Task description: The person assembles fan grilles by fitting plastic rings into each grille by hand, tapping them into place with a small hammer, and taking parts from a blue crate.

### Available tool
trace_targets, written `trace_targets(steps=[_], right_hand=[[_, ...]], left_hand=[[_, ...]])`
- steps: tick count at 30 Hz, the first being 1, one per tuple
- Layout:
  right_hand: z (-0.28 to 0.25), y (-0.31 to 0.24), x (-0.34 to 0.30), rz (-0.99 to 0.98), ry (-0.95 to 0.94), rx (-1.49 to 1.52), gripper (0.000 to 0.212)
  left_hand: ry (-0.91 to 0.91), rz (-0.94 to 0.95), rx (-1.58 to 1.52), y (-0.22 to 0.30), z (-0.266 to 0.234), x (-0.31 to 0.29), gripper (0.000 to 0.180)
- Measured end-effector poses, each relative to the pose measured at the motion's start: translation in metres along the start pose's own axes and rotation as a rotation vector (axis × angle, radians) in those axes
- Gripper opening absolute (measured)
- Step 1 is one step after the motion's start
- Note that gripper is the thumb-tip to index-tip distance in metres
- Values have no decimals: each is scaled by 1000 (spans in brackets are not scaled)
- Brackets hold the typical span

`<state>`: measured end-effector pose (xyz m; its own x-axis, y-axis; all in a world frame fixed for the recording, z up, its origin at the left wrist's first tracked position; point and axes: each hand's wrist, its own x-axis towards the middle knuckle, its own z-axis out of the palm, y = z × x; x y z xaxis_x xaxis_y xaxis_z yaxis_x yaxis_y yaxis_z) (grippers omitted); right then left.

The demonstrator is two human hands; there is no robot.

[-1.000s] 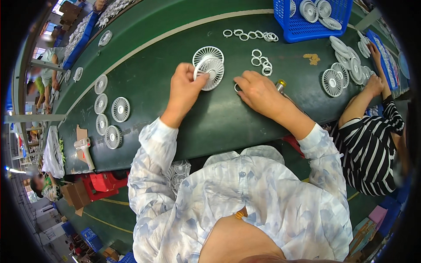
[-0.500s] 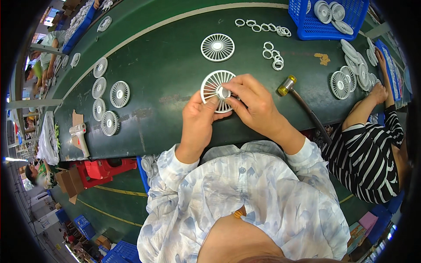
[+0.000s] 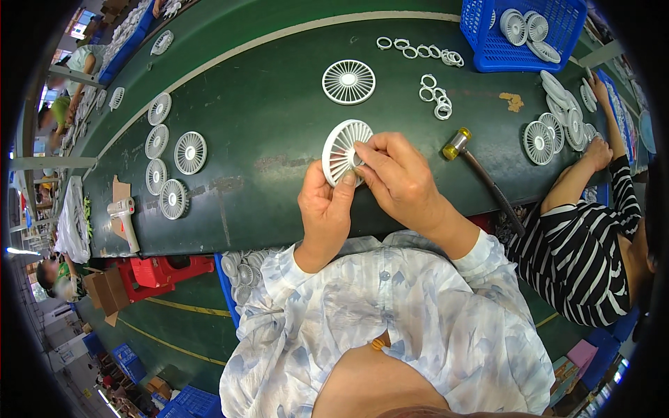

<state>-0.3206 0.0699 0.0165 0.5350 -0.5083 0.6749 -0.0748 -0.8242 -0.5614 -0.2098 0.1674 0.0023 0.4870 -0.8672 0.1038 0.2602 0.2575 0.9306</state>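
Above the green table's near edge, my left hand point(image 3: 326, 214) grips a white spoked fan grille point(image 3: 337, 145) by its lower rim, and the disc is tilted. At the hub, my right hand point(image 3: 403, 175) pinches a small white ring point(image 3: 357, 159), mostly hidden behind the fingers. Just beyond lies another spoked grille point(image 3: 348, 82), flat on the table. Loose white rings point(image 3: 423, 51) form a row farther back, with a second cluster point(image 3: 442, 109) nearer. To the right of my hands rests a mallet point(image 3: 458, 141) with a yellow-tipped head and dark handle.
Several grilles point(image 3: 190, 152) lie at the left, near a pale handheld gun-shaped tool point(image 3: 123, 214). A blue basket point(image 3: 507, 63) holding grilles stands back right. More grilles point(image 3: 539, 142) are heaped beside a co-worker's hand point(image 3: 598, 155). Below the table edge sits a red stool point(image 3: 155, 272).
The held grille has tilted so it faces more to the right, and my left hand has shifted slightly down and right. My right fingers now cover more of the ring. The view has shifted a little.
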Motion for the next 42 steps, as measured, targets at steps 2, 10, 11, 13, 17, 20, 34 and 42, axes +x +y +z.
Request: trace_targets(steps=[2,10,11,13,17,20,34,42], right_hand=[[3,-1,1,6,46,28,33],[15,-8,2,20,80,114,33],[15,-7,1,5,73,73,33],[13,-2,-2,-78,77,-26,34],[16,-5,-3,-105,63,-52,37],[14,-2,3,-51,10,-67,38],[-106,87,23,283,-18,-259,16],[-96,130,31,285,-176,-317,15]], left_hand=[[-9,51,34,1,1,0,17],[78,83,52,13,-4,1,17],[141,24,82,6,-4,7,13],[120,-58,108,8,-1,16,12],[111,-80,72,6,-9,20,14],[-1,-65,336,16,-22,34,17],[26,494,1899,54,-329,246,31],[-206,594,1638,46,-174,205,42]])
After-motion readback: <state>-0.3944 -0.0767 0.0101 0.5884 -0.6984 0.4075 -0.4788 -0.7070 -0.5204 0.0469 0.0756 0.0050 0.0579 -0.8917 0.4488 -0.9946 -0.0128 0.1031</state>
